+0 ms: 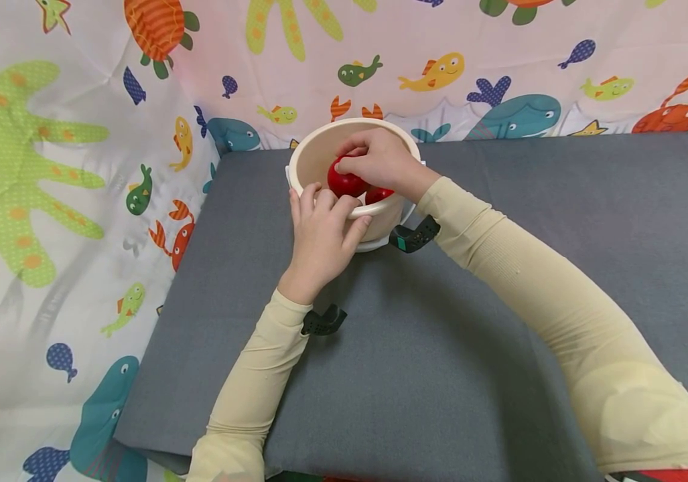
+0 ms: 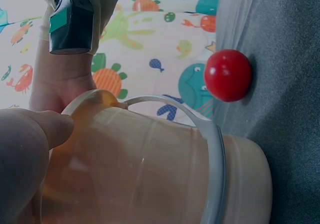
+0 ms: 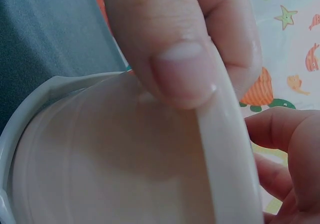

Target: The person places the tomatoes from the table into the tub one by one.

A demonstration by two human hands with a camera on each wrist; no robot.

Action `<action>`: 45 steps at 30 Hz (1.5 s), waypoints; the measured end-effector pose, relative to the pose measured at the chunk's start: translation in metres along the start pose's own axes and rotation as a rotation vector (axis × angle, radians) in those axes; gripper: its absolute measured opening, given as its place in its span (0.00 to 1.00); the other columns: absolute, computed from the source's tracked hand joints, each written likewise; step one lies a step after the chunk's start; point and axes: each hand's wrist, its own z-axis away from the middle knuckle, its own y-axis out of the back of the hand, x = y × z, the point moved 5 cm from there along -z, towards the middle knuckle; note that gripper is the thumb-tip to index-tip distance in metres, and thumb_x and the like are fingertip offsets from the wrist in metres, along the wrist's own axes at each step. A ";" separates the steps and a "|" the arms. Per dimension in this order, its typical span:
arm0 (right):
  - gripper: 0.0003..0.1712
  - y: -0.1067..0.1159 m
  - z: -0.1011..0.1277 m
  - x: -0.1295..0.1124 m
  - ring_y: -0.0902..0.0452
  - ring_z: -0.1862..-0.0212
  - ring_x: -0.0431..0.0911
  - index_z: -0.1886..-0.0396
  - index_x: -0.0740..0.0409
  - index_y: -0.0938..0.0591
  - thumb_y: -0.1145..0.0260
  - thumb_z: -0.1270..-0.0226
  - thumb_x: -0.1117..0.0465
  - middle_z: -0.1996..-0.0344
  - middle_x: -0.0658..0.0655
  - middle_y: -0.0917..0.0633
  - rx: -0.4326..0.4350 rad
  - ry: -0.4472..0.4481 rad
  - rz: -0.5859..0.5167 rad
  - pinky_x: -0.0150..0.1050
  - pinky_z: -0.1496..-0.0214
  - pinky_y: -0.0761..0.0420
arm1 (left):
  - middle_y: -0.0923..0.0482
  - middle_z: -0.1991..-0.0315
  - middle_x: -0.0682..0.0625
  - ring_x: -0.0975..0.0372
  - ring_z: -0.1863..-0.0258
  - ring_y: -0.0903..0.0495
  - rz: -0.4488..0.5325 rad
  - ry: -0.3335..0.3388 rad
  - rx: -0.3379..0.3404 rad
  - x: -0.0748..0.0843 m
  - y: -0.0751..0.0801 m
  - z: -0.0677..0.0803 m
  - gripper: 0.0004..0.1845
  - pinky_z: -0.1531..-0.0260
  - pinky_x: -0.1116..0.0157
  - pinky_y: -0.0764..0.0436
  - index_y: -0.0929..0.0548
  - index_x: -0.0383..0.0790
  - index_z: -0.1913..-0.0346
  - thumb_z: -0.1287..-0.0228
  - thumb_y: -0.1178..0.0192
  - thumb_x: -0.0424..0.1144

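A cream bucket point(image 1: 380, 224) with a pale handle point(image 2: 216, 169) stands towards the back of the grey table. My left hand point(image 1: 321, 237) grips its near rim, fingers over the edge and thumb point(image 3: 182, 73) against the outer wall. Reaching in over the right side, my right hand point(image 1: 382, 161) has its fingers and thumb around a glossy red ball point(image 1: 344, 179) inside the bucket. A second red ball point(image 1: 378, 195) shows beneath that hand, partly hidden by it and the rim. Another red ball point(image 2: 228, 75) lies on the table beside the bucket, seen only in the left wrist view.
The grey cloth-covered table point(image 1: 440, 375) runs wide to the right and towards me. A curtain printed with sea animals point(image 1: 295, 80) hangs close behind the bucket and along the left side. Each wrist carries a black camera band point(image 1: 324, 320).
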 end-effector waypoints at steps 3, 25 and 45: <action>0.21 0.000 -0.001 0.000 0.22 0.41 0.50 0.39 0.52 0.17 0.37 0.29 0.53 0.42 0.57 0.15 0.006 0.001 0.017 0.46 0.41 0.16 | 0.22 0.56 0.40 0.42 0.32 0.35 -0.007 -0.005 0.008 0.000 0.000 0.000 0.15 0.28 0.29 0.53 0.16 0.41 0.50 0.27 0.41 0.48; 0.22 0.010 0.003 0.000 0.20 0.40 0.51 0.40 0.54 0.17 0.36 0.30 0.53 0.41 0.58 0.15 0.056 0.029 -0.025 0.45 0.37 0.18 | 0.22 0.56 0.39 0.41 0.33 0.35 -0.007 -0.010 0.013 0.001 0.000 0.000 0.15 0.28 0.29 0.52 0.16 0.40 0.52 0.27 0.41 0.48; 0.23 0.151 0.069 0.099 0.21 0.58 0.33 0.35 0.53 0.23 0.36 0.27 0.55 0.59 0.38 0.18 0.276 -0.036 -0.223 0.25 0.67 0.16 | 0.23 0.58 0.39 0.43 0.34 0.35 0.014 -0.005 0.034 0.002 0.001 0.001 0.15 0.28 0.29 0.53 0.16 0.39 0.53 0.28 0.41 0.48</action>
